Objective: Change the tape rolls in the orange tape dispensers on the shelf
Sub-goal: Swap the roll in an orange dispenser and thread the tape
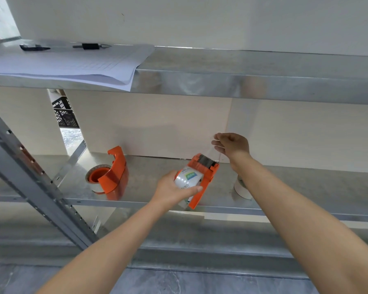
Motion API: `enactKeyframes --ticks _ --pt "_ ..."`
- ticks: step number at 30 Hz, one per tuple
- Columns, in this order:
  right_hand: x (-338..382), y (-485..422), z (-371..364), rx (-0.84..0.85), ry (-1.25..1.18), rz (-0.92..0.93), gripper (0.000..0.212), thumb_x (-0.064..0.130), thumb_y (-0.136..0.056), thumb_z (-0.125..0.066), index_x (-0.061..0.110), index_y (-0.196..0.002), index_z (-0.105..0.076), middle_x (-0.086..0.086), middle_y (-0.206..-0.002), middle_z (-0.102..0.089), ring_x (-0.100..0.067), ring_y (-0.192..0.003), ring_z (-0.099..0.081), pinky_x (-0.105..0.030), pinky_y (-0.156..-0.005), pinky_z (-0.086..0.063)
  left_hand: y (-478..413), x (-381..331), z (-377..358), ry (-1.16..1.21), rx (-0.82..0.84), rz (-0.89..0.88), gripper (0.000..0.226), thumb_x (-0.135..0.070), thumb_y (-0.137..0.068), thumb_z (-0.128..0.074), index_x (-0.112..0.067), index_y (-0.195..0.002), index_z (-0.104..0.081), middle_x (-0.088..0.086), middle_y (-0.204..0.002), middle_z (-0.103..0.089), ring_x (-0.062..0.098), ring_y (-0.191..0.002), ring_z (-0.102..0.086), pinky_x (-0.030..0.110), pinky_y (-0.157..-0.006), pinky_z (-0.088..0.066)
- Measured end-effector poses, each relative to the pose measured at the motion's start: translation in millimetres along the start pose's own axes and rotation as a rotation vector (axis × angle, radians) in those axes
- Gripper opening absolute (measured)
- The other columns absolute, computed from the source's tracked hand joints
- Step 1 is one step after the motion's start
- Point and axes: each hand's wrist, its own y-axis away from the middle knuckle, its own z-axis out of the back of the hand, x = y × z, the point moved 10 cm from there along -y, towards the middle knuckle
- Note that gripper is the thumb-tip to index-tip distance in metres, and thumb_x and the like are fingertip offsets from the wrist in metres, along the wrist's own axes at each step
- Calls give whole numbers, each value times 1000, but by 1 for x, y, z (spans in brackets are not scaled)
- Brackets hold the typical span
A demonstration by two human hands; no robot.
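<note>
Two orange dispensers sit on the middle shelf (306,187); my left hand (174,192) grips the right dispenser (202,179) by its fresh tape roll (189,179), while my right hand's fingers (218,143) pinch the clear tape end, threading it over the cutter. Next I judge: press it down, then the left dispenser (113,177).

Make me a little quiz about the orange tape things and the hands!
1. True or false: both orange dispensers are being held.
2. Which hand pinches the clear tape strip: A left, B right?
3. What lies on the top shelf at the left?

Key:
1. False. The left hand holds one dispenser; the other dispenser sits on the middle shelf.
2. B, the right hand.
3. Papers and black pens.
</note>
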Motion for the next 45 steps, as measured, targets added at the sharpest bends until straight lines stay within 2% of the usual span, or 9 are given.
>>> enactKeyframes --ticks 13,16,22,26,30,35,37,40,45 --pt "-36 -15 14 -63 116 -69 14 14 -87 -59 1 -85 -66 -5 -77 -67 -9 -67 -64 -14 -54 -53 8 -19 11 -42 -143 -86 37 -34 -56 -86 -22 -82 -64 -12 -70 -62 0 -63 -58 5 -53 -42" --pt "-50 -14 5 39 151 -190 11 14 -87 -60 8 -78 -63 -4 -80 -65 -13 -70 -61 -21 -64 -52 15 -24 14 -72 -153 -125 33 -36 -55 -86 -32 -74 -59 -14 -68 -62 -1 -61 -58 6 -53 -43" --pt "-97 11 -24 445 69 -599 13 16 -92 -50 9 -101 -57 -11 -100 -55 -21 -96 -52 -35 -102 -40 26 -28 17 -120 -165 -181 35 -46 -48 -80 -30 -68 -57 -12 -59 -58 0 -54 -55 11 -48 -41" --pt "-103 26 -23 494 76 -700 18 22 -90 -51 16 -76 -59 -3 -71 -64 -14 -68 -61 -25 -67 -51 28 -29 19 -89 -172 -204 33 -37 -52 -84 -29 -70 -57 -11 -62 -60 1 -56 -55 12 -48 -42" --pt "-113 35 -20 562 154 -677 16 17 -93 -43 17 -86 -58 -5 -91 -62 -19 -88 -59 -37 -89 -45 28 -30 21 -51 -131 -220 33 -34 -53 -86 -31 -70 -58 -11 -66 -62 -1 -57 -56 11 -49 -42" --pt "-117 32 -27 347 -253 -530 18 22 -93 -44 13 -90 -59 -5 -78 -68 -17 -71 -65 -29 -72 -51 11 -4 31 421 -246 61 17 -29 -69 -79 -21 -76 -66 -5 -70 -67 12 -67 -61 15 -57 -49" --pt "-122 43 -37 381 -311 -504 28 30 -94 -41 14 -101 -63 -5 -88 -72 -20 -83 -67 -34 -79 -52 4 22 27 643 -288 286 28 -40 -73 -72 -16 -87 -67 2 -78 -67 19 -73 -63 26 -68 -50" --pt "-128 62 -53 425 -360 -504 36 42 -92 -42 20 -107 -66 -5 -102 -70 -21 -95 -64 -35 -81 -52 -9 39 -2 989 -146 439 48 -48 -80 -61 -10 -108 -65 10 -101 -69 24 -93 -66 34 -80 -52" --pt "-141 79 -71 372 -327 -545 32 47 -88 -46 25 -85 -68 1 -71 -69 -15 -67 -66 -34 -64 -55 -20 47 -38 1290 72 473 52 -53 -86 -45 -7 -95 -67 17 -87 -74 26 -74 -73 36 -69 -52"
